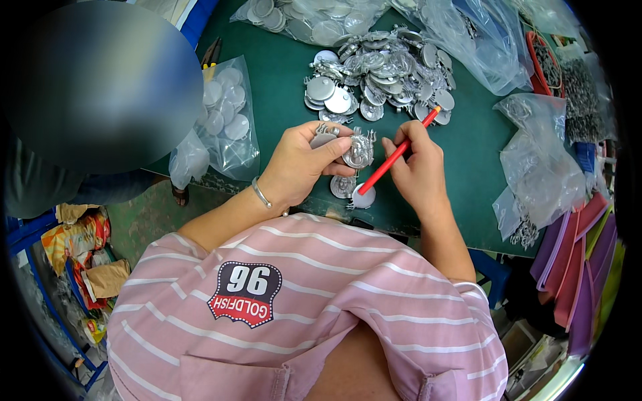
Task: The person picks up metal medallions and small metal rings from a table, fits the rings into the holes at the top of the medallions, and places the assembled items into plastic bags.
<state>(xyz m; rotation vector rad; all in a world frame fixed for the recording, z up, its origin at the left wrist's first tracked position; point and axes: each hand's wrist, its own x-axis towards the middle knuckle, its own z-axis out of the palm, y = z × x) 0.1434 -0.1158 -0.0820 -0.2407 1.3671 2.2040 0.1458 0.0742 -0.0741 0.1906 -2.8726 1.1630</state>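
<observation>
My left hand (293, 164) is closed around a few silver medallions, with one embossed medallion (359, 152) pinched between thumb and fingers, its relief side up. A plainer disc shows behind the thumb. In my right hand (422, 175) I grip a slim red pencil-like stick (394, 158), its yellowish end pointing up and away. The stick's lower end is over a smooth silver disc (362, 198) near the table's front edge. Beside that disc lies another embossed medallion (342, 186). Farther off is a heap of silver medallions (394, 70), some face up and some smooth side up.
Clear plastic bags of discs lie at the left (234, 113) and far side (321, 23) of the green table (281, 80). A crumpled bag (542, 160) sits at right, near a red-rimmed container (540, 63). Pliers (211, 53) rest far left. A blurred person (100, 80) is at left.
</observation>
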